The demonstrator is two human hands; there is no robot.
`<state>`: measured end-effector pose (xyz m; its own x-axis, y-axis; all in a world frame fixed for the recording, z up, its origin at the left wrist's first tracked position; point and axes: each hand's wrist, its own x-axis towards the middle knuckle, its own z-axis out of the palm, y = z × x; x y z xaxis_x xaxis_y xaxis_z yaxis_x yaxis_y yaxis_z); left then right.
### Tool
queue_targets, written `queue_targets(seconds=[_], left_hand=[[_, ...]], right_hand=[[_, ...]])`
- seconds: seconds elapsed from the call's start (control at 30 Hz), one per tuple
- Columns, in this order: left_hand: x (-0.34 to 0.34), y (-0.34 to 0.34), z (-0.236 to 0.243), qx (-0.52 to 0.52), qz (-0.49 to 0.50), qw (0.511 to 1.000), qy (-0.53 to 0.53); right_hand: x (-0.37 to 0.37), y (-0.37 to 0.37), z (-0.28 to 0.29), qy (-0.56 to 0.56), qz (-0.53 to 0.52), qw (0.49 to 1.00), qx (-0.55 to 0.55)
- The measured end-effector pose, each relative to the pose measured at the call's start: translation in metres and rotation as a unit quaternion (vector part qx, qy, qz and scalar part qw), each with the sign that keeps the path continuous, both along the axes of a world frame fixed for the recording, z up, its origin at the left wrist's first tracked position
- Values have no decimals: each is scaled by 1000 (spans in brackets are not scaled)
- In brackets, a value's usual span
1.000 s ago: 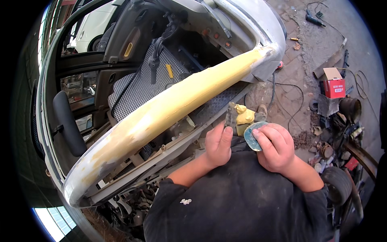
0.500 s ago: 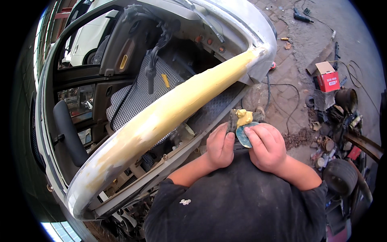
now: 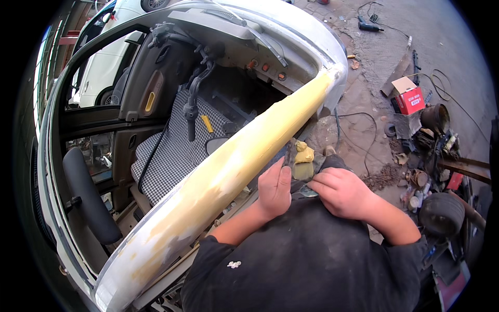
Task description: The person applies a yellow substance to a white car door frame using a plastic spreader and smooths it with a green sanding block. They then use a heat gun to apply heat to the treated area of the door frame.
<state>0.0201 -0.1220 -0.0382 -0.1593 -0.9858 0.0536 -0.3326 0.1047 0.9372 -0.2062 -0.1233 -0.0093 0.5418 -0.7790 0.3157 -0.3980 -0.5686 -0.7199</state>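
Note:
My left hand grips a small dark mixing board by its edge, fingers pressed together. A thick lump of yellow body filler sits on the board's far part. Just to the right, my right hand pinches a blue-green spreader, held low near my shirt and apart from the lump. Beyond both hands a long curved vehicle roof pillar runs from lower left to upper right. Yellow filler coats its middle and upper length; its lower end is whitish with patchy stains.
Inside the cab are a checkered seat, handlebars and a black backrest. On the right lie a red box, a tire and assorted scrap. A power tool and cables lie on the ground farther off.
My right hand has drawn the spreader down toward my body, away from the filler lump. More of the board's surface shows now. The view has shifted slightly.

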Motion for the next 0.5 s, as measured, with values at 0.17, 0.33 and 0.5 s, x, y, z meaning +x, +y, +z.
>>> queue_targets(seconds=[0.17,0.33,0.5], left_hand=[[6,2,-20,18,14,1000,-7],[-5,0,-6,131,-1,990,-54],[-12,3,-35,147,50,988,-10]], right_hand=[[-53,-77,4,-116,-213,958,153],[-80,-180,-5,-88,-233,908,337],[-77,-223,-4,88,-167,929,319]])
